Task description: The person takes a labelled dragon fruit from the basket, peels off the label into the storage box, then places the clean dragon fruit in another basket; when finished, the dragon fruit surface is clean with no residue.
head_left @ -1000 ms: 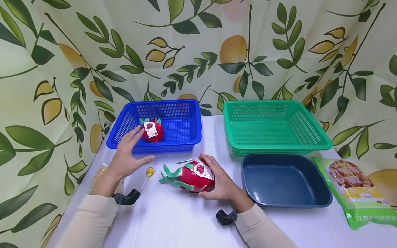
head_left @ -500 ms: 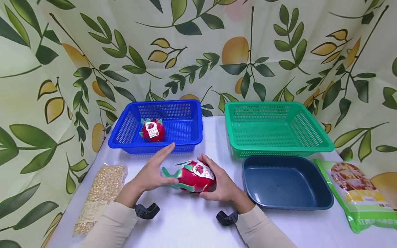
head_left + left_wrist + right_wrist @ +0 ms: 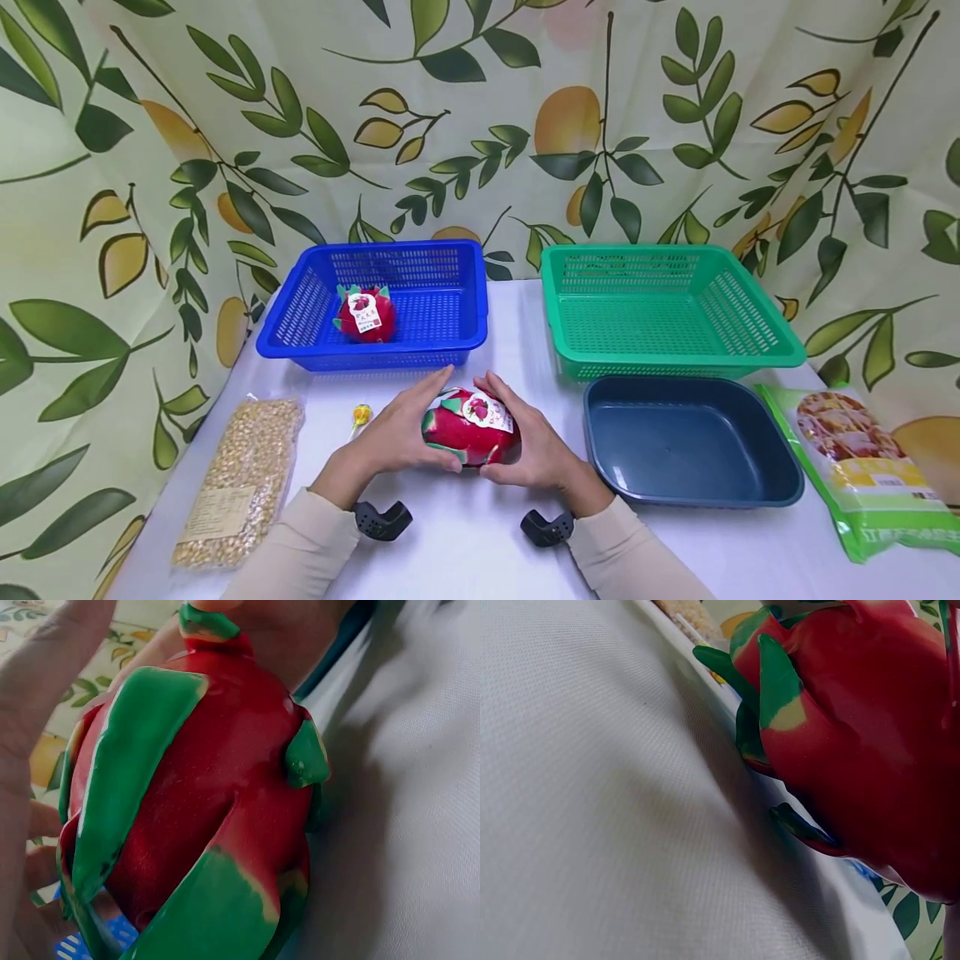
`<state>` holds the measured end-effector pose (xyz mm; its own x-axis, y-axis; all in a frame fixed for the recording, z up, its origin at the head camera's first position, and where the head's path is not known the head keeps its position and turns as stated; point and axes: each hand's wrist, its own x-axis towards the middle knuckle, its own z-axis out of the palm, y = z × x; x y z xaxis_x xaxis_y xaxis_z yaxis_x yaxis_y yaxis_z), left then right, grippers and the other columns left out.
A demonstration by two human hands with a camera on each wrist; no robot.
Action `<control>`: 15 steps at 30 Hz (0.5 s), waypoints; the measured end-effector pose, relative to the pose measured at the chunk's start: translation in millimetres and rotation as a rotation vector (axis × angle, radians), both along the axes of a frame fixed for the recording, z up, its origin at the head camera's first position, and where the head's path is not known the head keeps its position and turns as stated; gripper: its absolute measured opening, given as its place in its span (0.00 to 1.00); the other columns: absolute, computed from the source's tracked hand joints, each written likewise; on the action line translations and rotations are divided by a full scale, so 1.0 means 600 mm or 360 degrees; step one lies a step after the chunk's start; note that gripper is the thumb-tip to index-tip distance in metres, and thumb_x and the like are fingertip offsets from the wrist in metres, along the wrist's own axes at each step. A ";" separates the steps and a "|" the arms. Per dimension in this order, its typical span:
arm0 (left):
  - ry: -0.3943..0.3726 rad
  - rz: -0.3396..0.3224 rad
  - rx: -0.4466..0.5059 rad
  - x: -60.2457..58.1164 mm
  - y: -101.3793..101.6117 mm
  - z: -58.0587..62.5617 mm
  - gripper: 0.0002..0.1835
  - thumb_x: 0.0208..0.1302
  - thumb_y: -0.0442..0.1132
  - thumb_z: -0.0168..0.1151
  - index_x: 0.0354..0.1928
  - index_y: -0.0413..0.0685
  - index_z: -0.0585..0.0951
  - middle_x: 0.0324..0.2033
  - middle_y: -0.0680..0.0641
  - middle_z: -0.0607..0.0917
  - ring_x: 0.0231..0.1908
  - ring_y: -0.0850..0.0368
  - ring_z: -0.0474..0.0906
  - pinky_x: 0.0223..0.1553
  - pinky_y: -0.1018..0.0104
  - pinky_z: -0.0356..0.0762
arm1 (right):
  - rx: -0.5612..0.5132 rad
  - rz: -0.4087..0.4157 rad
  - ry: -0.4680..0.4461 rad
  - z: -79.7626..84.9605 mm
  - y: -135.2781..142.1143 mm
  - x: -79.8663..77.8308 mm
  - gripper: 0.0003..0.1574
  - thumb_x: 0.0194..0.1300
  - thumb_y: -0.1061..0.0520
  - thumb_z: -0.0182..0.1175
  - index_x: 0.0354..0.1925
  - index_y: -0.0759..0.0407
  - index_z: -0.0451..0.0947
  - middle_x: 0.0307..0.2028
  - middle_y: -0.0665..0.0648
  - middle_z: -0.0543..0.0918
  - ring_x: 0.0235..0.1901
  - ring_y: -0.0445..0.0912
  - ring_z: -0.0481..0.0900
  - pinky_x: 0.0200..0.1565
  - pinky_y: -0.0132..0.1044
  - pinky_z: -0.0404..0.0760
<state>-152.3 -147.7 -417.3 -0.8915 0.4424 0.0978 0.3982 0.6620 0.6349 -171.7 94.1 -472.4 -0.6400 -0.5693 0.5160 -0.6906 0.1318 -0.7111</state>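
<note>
A red dragon fruit (image 3: 467, 435) with green scales and a white sticker lies on the white table in the head view. My right hand (image 3: 538, 442) grips its right end, thumb in front and fingers behind. Around the leafy left end, my left hand (image 3: 397, 429) is curled, hiding most of the long green tips. Up close, the left wrist view shows the fruit (image 3: 202, 765) with the left thumb and fingers along its side. The fruit (image 3: 870, 720) also fills the upper right of the right wrist view. Another dragon fruit (image 3: 367, 317) sits inside the blue basket (image 3: 435, 312).
Left of the left hand lie a lollipop (image 3: 362, 414) and a clear bag of corn kernels (image 3: 258, 458). A green basket (image 3: 637, 325) stands at back right, with a dark blue basin (image 3: 690, 442) before it. At far right is a green-edged food bag (image 3: 862, 467).
From beside the blue basket, my left hand has come down and rightward onto the leafy end of the dragon fruit. The right hand keeps its grip; the fruit barely moves.
</note>
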 end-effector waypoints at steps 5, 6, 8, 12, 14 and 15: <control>0.0034 0.0040 -0.0116 0.003 0.004 -0.005 0.64 0.33 0.64 0.79 0.74 0.49 0.59 0.68 0.43 0.65 0.61 0.39 0.65 0.52 0.42 0.72 | -0.0015 0.0013 0.0003 -0.002 -0.004 0.000 0.72 0.37 0.52 0.76 0.73 0.69 0.47 0.67 0.67 0.64 0.65 0.59 0.63 0.63 0.47 0.63; 0.0035 0.0050 -0.0136 0.003 0.005 -0.005 0.63 0.33 0.65 0.79 0.73 0.48 0.61 0.68 0.43 0.66 0.61 0.39 0.66 0.52 0.43 0.73 | -0.0010 0.0008 0.0002 -0.002 -0.005 0.001 0.72 0.37 0.52 0.76 0.73 0.69 0.47 0.67 0.66 0.64 0.65 0.59 0.63 0.63 0.46 0.63; 0.0033 0.0069 -0.0171 0.003 0.007 -0.006 0.62 0.33 0.66 0.78 0.72 0.48 0.63 0.65 0.44 0.69 0.59 0.41 0.68 0.51 0.44 0.74 | 0.0000 -0.0007 -0.0004 0.000 -0.005 0.002 0.71 0.39 0.50 0.76 0.73 0.67 0.48 0.68 0.64 0.64 0.65 0.57 0.63 0.63 0.46 0.64; 0.0031 0.0080 -0.0137 0.000 0.011 -0.008 0.58 0.35 0.65 0.78 0.69 0.45 0.67 0.60 0.46 0.75 0.55 0.45 0.73 0.50 0.49 0.76 | 0.0026 -0.0035 -0.0023 0.005 -0.005 0.004 0.68 0.44 0.45 0.73 0.75 0.61 0.47 0.69 0.59 0.63 0.66 0.53 0.63 0.63 0.47 0.65; 0.0031 0.0081 -0.0112 -0.002 0.011 -0.009 0.57 0.35 0.64 0.79 0.69 0.45 0.68 0.59 0.46 0.76 0.54 0.48 0.74 0.49 0.52 0.77 | 0.0050 -0.0053 -0.0019 0.007 -0.006 0.005 0.68 0.46 0.42 0.71 0.75 0.58 0.47 0.69 0.57 0.63 0.66 0.52 0.62 0.63 0.48 0.65; 0.0032 0.0081 -0.0102 -0.003 0.011 -0.011 0.57 0.34 0.64 0.79 0.68 0.45 0.69 0.59 0.46 0.77 0.54 0.49 0.75 0.49 0.54 0.77 | 0.0067 -0.0063 -0.0013 0.008 -0.006 0.006 0.68 0.46 0.41 0.70 0.76 0.56 0.46 0.70 0.56 0.62 0.66 0.52 0.62 0.63 0.49 0.65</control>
